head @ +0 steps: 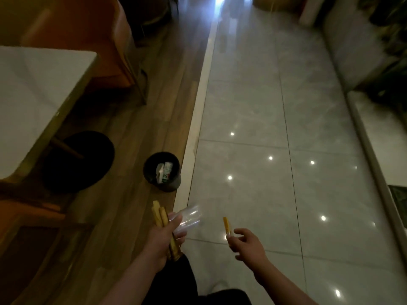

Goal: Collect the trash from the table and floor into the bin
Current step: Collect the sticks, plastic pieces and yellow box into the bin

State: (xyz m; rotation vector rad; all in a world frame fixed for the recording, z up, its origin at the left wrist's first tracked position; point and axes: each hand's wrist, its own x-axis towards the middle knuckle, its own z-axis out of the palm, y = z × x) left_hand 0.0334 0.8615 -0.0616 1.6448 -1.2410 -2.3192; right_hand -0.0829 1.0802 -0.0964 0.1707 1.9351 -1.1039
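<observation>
A small black bin stands on the wooden floor beside the tile border, with white crumpled packaging inside it. My left hand is below the bin and grips a clear plastic cup together with a bundle of yellow paper sticks. My right hand is over the tiles, to the right of the left hand, and pinches one yellow stick that points upward. Both hands are apart from the bin.
A white table fills the left side, with its round black base on the wood floor. An orange chair stands behind it. Glossy grey tiles stretch ahead. A low ledge with plants runs along the right.
</observation>
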